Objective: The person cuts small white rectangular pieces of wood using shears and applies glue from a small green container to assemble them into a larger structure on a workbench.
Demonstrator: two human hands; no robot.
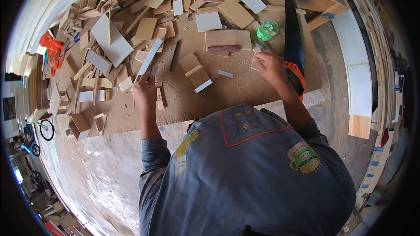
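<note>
A long narrow white-faced strip (150, 61) slants up from my left hand (144, 91), whose fingers are closed round its lower end. On the other side, my right hand (270, 66) is bent with its fingertips drawn together beside a small light wood piece (254, 66); what it grips is too small to make out. Just beyond its fingers stands a green translucent jar (267, 30). Between my hands lie a small wooden assembly (194, 71) with a white edge and a short white strip (225, 74). A dark green pencil-like stick (173, 56) rests near the left strip.
A handsaw (294, 30) with an orange handle lies right of my right hand. Wood offcuts (146, 29) crowd the table's far and left parts. A sanding-block-like reddish bar (224, 48) leans on a board (228, 39). An orange bag (53, 52) hangs at the left edge.
</note>
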